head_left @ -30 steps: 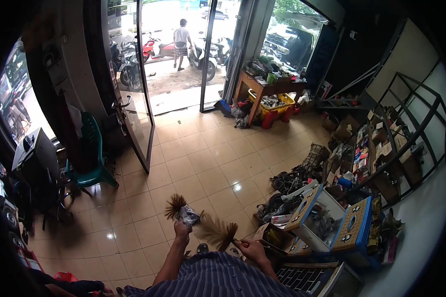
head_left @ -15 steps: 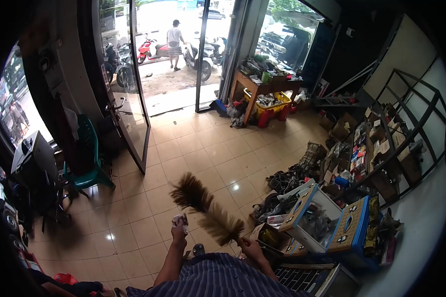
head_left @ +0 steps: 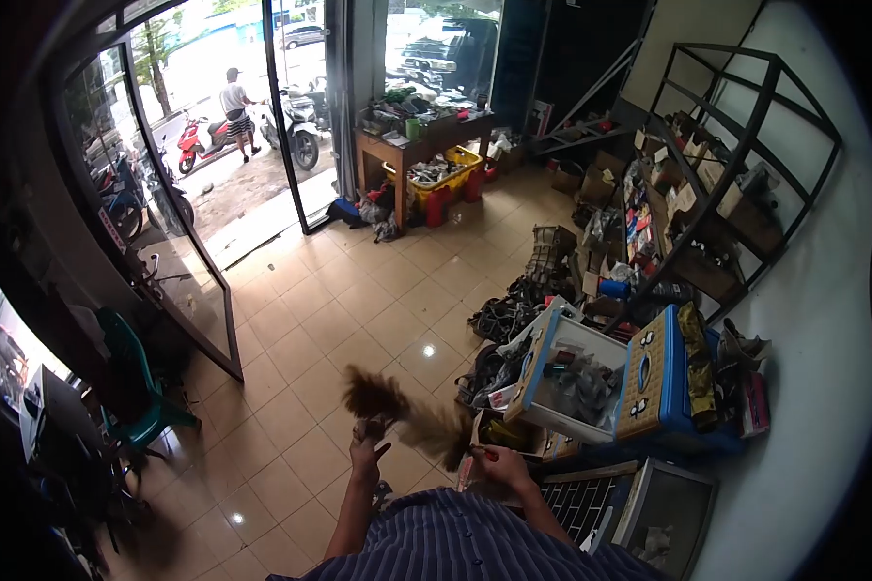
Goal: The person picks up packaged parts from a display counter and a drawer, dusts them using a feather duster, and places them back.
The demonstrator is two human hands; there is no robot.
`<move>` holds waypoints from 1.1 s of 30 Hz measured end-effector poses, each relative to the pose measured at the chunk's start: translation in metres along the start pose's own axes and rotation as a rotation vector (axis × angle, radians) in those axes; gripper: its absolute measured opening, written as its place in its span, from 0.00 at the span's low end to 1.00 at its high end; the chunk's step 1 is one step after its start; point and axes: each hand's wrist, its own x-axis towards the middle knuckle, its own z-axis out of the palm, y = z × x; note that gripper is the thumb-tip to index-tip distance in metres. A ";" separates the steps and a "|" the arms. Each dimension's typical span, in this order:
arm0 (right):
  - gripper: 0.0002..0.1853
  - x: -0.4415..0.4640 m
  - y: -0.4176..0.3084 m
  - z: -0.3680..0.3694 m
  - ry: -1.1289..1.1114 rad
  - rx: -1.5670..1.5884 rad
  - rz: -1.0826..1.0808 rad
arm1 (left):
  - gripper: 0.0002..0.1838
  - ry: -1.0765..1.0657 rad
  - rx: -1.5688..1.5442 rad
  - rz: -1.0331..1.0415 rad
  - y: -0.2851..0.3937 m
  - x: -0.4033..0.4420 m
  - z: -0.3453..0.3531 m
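A feather duster [head_left: 431,426], dark brown at its far end and lighter tan near the handle, is held across in front of me, its feathers smeared by motion. My right hand [head_left: 506,469] is closed around its reddish handle [head_left: 491,455]. At the duster's dark tip, my left hand [head_left: 365,457] is raised with the thumb out to the side. The fingers are partly curled around a small crumpled cloth, which is blurred and mostly hidden against the feathers. Whether the left hand touches the feathers I cannot tell.
A drawer unit [head_left: 649,378] with an open clear drawer stands at right, near a glass-sided case [head_left: 664,513]. Parts and boxes lie along a metal rack [head_left: 736,165]. A green chair [head_left: 140,407] and glass door [head_left: 179,242] are left; a wooden table [head_left: 421,136] stands ahead.
My view has turned right, so the room has shifted left. The duster's feathered end has come down toward my left hand, and the right hand has risen slightly with the handle.
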 end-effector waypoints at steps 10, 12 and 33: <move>0.27 -0.018 0.081 -0.026 -0.317 0.221 0.175 | 0.10 -0.199 -0.032 0.177 -0.043 0.047 0.049; 0.27 -0.024 0.092 -0.027 -0.257 0.282 0.171 | 0.11 -0.046 0.027 0.096 -0.024 0.040 0.083; 0.33 -0.018 0.191 0.028 -0.016 0.293 0.966 | 0.20 -0.845 0.219 -0.852 -0.138 0.110 0.485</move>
